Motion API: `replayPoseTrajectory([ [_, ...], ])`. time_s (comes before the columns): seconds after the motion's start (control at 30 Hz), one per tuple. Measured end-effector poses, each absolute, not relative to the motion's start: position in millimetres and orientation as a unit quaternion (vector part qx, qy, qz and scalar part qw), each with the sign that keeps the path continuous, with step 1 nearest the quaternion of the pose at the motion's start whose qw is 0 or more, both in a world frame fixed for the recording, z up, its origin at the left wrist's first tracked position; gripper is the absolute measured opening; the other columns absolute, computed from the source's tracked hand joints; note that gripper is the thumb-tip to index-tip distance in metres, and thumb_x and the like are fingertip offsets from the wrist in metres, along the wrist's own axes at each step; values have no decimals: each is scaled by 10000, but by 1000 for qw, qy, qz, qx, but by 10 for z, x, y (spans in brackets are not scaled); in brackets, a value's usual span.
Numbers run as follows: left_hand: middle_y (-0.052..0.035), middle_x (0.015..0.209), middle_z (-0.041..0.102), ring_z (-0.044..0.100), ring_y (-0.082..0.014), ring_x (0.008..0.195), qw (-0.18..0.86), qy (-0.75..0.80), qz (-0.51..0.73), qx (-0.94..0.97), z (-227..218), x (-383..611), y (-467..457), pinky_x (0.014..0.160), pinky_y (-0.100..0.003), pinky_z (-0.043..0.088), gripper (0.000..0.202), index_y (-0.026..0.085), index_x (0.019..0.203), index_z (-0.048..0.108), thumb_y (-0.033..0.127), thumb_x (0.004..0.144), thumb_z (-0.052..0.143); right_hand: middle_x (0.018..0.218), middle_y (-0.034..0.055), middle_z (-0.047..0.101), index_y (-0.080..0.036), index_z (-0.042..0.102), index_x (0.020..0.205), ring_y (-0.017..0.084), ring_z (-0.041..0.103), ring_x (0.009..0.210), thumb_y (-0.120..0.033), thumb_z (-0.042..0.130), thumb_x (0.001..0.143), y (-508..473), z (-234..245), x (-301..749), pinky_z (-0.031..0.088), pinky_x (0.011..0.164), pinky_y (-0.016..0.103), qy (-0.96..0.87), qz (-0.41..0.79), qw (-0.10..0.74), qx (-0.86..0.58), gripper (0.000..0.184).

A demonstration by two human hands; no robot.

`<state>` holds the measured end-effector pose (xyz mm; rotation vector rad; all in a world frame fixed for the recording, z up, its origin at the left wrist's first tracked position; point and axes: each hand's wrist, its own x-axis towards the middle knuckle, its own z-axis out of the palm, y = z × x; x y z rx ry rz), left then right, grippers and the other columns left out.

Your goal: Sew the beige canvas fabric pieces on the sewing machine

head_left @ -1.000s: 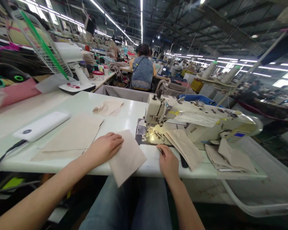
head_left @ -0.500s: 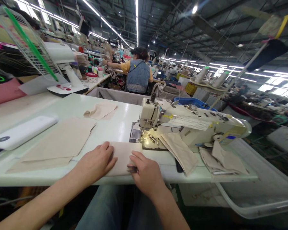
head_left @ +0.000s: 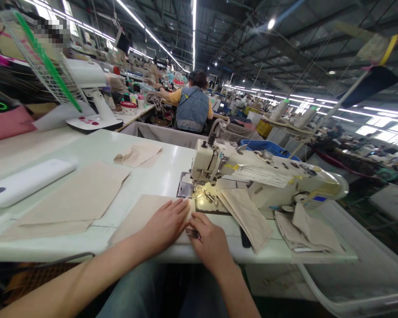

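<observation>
Beige, flat cloth (head_left: 135, 216) lies on the shiny pale green surface (head_left: 152, 181), just in front of the cream metal sewing machine (head_left: 202, 163). I can see the person's left hand (head_left: 167, 223) pressing down on its right part. That grip is loose, with the fingers laid out straight. The right hand (head_left: 210, 243) is at the cloth's right edge. Its grip is closed around a small dark metal tool (head_left: 193, 233), mostly hidden by the fingers. Close to this hand, folded beige cloth strips (head_left: 247, 216) lean by the machine. Big beige cloth sheets (head_left: 76, 194) lie over on the left, next to a long white plastic box (head_left: 33, 181). Farther off, I see another worker in a blue denim vest (head_left: 193, 108), facing away.
</observation>
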<state>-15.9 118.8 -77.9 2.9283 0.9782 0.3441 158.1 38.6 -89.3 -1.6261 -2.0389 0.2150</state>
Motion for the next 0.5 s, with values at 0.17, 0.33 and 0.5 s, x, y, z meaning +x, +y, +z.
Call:
replayPoseTrajectory([
  [0.17,-169,1457,599,545,-284,1362,56,281,136,948,-771,-198,1493,1151,-511,434,405,153,1360,601,324,1027,449,1356,57,672,-234,705,1197,191,732,1034,-203,615,917,554,-944,1569,580,904,283,-741,46,261,-616,296],
  [0.33,-160,1470,589,539,-297,1365,63,286,110,950,-653,-175,1630,1143,-519,425,371,157,1306,629,273,1014,432,1358,57,670,-233,697,1209,197,730,1033,-212,619,920,655,-970,1524,581,875,272,-733,21,260,-628,300],
  [0.5,-161,1488,572,495,-291,1405,78,289,102,949,-659,-119,1673,1155,-517,400,387,142,1314,606,251,1013,388,1357,62,674,-204,695,1212,218,732,1041,-228,629,922,684,-967,1499,587,884,299,-723,24,265,-638,298],
])
